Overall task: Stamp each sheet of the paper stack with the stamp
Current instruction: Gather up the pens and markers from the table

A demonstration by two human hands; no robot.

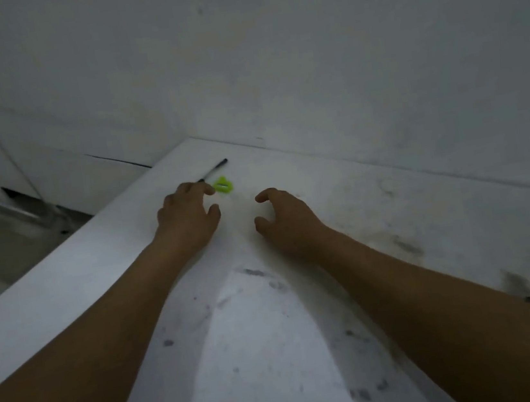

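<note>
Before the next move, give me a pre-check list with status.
1. Green item on the table, near the left hand: ok.
2. Green item is the stamp: cannot tell.
3. Left hand free: ok, fingers loosely curled beside the pen.
4. Right hand free: ok, holds nothing.
5. Paper stack located: cannot tell, nothing distinct on the white table.

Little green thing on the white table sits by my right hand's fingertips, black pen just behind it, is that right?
Not quite. In the head view the green thing sits by the fingertips of the left hand, not the right hand, which is apart from it. The black pen does lie just behind it on the white table.
</note>
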